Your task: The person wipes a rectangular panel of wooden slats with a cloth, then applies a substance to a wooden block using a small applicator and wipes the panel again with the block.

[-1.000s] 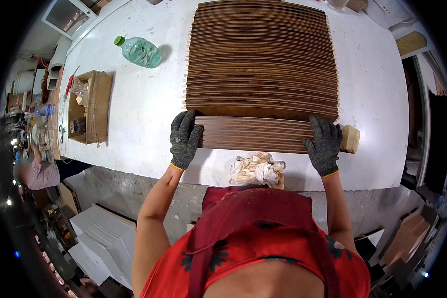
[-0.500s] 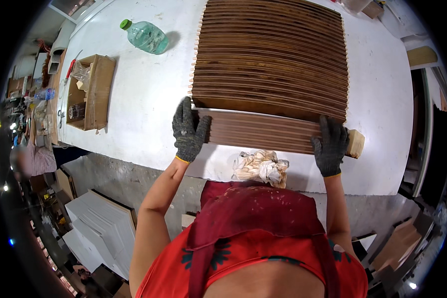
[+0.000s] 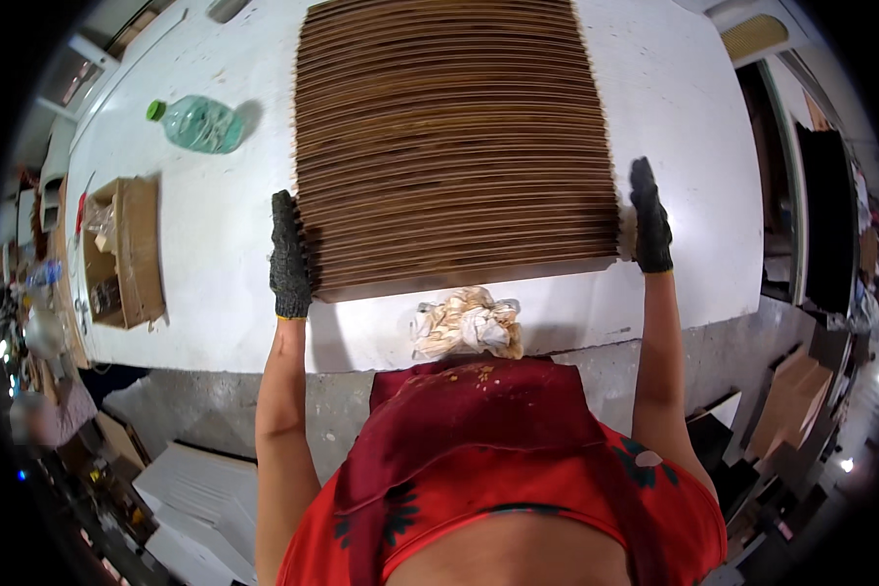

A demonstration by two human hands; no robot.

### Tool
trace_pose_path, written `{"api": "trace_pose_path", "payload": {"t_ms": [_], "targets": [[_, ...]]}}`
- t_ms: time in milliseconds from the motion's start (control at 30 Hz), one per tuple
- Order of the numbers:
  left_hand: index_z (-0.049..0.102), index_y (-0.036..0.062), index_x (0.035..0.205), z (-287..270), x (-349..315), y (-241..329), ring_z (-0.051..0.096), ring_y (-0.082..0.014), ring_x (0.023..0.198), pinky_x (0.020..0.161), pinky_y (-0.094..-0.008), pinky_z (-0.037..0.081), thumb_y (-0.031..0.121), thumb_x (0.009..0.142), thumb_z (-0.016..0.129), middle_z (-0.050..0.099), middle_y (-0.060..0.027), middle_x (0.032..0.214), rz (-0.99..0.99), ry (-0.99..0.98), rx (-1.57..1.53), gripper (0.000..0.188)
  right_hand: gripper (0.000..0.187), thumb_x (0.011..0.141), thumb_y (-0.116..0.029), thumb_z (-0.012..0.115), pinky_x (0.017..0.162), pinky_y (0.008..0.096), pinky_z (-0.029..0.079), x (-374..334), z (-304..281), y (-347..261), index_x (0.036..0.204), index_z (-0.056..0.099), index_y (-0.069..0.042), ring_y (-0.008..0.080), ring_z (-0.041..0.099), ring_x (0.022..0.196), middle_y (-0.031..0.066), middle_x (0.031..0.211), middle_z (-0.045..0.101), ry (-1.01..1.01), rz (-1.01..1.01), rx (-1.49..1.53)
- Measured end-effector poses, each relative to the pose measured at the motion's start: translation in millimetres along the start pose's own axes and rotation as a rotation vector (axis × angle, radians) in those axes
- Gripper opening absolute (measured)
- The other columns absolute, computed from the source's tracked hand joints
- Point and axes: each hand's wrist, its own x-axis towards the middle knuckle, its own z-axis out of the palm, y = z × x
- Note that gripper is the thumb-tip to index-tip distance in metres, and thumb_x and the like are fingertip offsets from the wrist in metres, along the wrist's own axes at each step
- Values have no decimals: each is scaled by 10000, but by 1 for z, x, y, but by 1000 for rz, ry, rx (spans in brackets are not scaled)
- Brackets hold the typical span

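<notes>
A broad row of dark brown wooden slats [image 3: 449,146], packed edge to edge, lies across the white table. My left hand [image 3: 289,256], in a dark grey knitted glove, is held edge-on against the row's left ends near its front corner, fingers stretched out. My right hand [image 3: 650,220], gloved alike, stands with straight fingers just off the right ends; a narrow gap shows between. Neither hand holds anything. In front of the row a crumpled cream-and-white cloth [image 3: 467,324] lies near the table's front edge.
On the white table [image 3: 210,278], to the left, lie a clear greenish bottle with a green cap [image 3: 201,124] and an open cardboard box [image 3: 139,252] with bits inside. Stacked white panels [image 3: 200,498] stand on the floor at lower left. Another person [image 3: 63,396] is at far left.
The separate front slat now lies against the row. My hands have moved from on top of that slat outward to the row's two sides. The view has shifted, too.
</notes>
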Motion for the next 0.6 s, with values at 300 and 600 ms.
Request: {"api": "trace_pose_path", "payload": {"t_ms": [300,600], "targets": [[158,102,1514,4,1,11,302,-244,1381,1099,-334,320,203,1022,275,220,-111,1547,140,-13,271,515,540,1029,-303,343,1139,302,221,10,16,-1,1490,221,-50,192,319,1372,80,1516,312,-227,4,-124],[175,120,1515,-13,11,2,275,-225,1395,1129,-358,225,416,1034,170,249,-55,1547,66,-26,23,565,591,1021,-456,280,1106,306,255,8,20,-12,1465,294,-67,165,342,1337,45,1476,353,-61,206,208]]}}
